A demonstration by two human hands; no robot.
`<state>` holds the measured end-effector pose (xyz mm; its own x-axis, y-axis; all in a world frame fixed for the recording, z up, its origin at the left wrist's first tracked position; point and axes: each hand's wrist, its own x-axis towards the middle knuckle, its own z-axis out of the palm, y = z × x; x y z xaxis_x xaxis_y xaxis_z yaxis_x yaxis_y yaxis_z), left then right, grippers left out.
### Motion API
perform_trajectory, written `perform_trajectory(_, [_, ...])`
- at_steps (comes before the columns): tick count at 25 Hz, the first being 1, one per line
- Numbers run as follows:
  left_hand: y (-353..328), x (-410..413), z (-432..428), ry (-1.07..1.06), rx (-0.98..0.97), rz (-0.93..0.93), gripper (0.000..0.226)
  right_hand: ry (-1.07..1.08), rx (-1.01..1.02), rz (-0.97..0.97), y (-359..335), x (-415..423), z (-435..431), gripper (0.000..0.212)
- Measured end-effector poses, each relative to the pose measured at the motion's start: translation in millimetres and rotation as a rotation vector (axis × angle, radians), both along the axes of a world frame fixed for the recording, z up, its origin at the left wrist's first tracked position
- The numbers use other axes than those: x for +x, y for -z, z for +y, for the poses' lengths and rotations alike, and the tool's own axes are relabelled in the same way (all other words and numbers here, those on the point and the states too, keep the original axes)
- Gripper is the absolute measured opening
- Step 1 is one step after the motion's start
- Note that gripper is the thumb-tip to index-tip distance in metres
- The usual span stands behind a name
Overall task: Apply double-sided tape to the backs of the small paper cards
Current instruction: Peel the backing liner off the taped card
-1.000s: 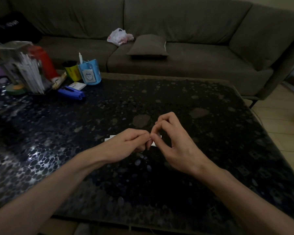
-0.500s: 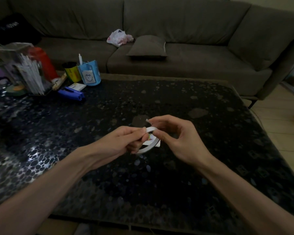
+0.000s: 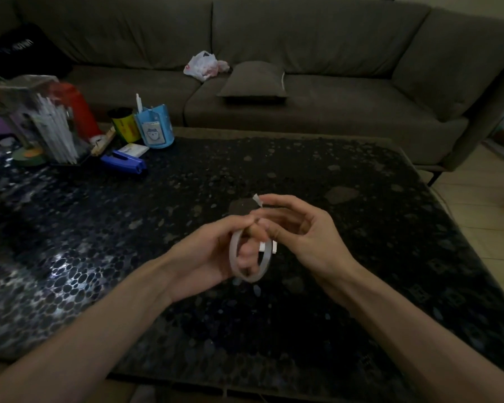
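Observation:
A thin white roll of double-sided tape (image 3: 246, 276) hangs upright above the middle of the dark pebble-patterned table (image 3: 361, 228). My left hand (image 3: 213, 254) grips it with fingers through the ring. My right hand (image 3: 300, 228) pinches the tape's loose white end (image 3: 257, 199), which sticks up from the fingertips. A small stack of white paper cards (image 3: 269, 246) lies on the table just behind the roll, mostly hidden by the roll and my fingers.
At the table's far left stand a blue cup (image 3: 154, 128), a yellow tin (image 3: 125, 125), a red bottle (image 3: 76, 107), a clear holder of white sticks (image 3: 53, 132) and a blue stapler (image 3: 124, 162). A grey sofa (image 3: 303, 53) with a cushion (image 3: 253, 80) lies beyond.
My hands have lifted from the cards on the table. The tape roll has come up in my left hand and turned upright, and my right hand has pulled its loose end upward.

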<state>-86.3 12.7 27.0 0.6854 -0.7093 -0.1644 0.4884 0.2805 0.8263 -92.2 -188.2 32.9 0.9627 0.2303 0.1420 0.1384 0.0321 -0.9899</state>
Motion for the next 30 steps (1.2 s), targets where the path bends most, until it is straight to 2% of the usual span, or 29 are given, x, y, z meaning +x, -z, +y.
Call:
perform_trajectory(6, [-17, 3, 6, -0.236, -0.018, 0.031, 0.046, 0.251, 0.032, 0.134, -5, 2, 4, 0.024])
perform_trajectory(8, [-29, 2, 13, -0.263, -0.059, 0.022, 0.047, 0.265, 0.032, 0.155, -10, 0, 5, 0.022])
perform_trajectory(11, [-46, -4, 25, -0.314, -0.129, 0.004, 0.061, 0.253, -0.023, 0.157, -21, -5, 2, 0.019])
perform_trajectory(16, [-62, -11, 35, -0.343, -0.140, -0.025, 0.040, 0.219, -0.010, 0.172, -28, -13, 0, 0.017])
perform_trajectory(22, [-52, -11, 34, -0.338, -0.254, -0.071, 0.043, 0.130, -0.025, 0.197, -34, -13, 1, 0.020])
perform_trajectory(24, [-45, -6, 32, -0.341, -0.128, -0.106, 0.049, 0.124, 0.005, 0.225, -31, -13, 2, 0.019])
perform_trajectory(28, [-27, 3, 24, -0.475, 0.350, -0.299, 0.035, 0.103, 0.048, 0.295, -19, -16, 1, 0.016])
perform_trajectory(30, [-19, 3, 23, -0.510, 0.528, -0.397, 0.031, 0.073, 0.017, 0.311, -14, -17, -2, 0.014])
